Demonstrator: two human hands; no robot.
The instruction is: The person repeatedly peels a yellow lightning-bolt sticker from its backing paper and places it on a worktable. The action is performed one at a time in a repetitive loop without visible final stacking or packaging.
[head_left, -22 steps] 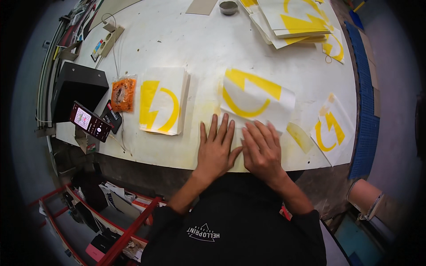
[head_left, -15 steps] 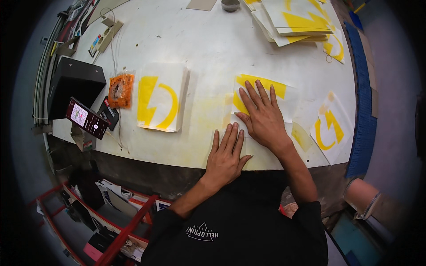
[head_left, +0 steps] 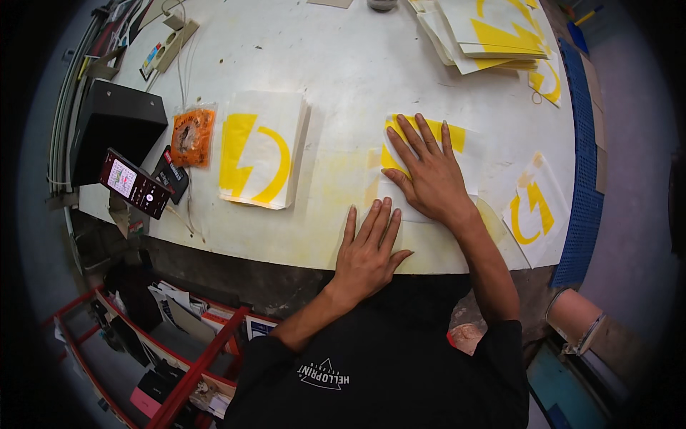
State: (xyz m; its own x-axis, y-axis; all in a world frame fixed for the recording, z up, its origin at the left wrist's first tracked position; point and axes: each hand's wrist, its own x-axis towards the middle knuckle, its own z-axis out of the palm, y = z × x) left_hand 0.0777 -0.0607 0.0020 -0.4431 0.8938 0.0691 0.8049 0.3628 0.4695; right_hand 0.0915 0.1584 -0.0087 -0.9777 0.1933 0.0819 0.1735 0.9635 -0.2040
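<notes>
We find the paper sheet (head_left: 458,139) lying on the table right of the middle, its yellow print partly hidden under the right hand (head_left: 434,179). That hand rests palm down across it, fingers spread and grasping nothing. What has just changed is the right hand: a moment ago its fingers were bunched at the sheet's near edge, and now they reach over the print towards the far edge. For the work, we judge that the sheet is being kept flat and steady by this hand (how hard it presses, we cannot tell).

The left hand (head_left: 364,261) also lies palm down, fingers extended and clasping nothing, near the sheet's lower left corner. We cannot tell whether its fingertips touch the paper.

Just right of the right wrist we see a pale yellow scrap (head_left: 491,220), and beyond it another printed sheet (head_left: 532,211), slanted near the table's edge. To the left stands a neat stack of paper (head_left: 257,154) with a yellow design on top, well apart from the hands. Past it are an orange packet (head_left: 193,137), a phone (head_left: 134,184) and a black box (head_left: 118,129). At the far right, a looser pile (head_left: 493,28) of yellow-printed paper sits on the white table (head_left: 343,86).
</notes>
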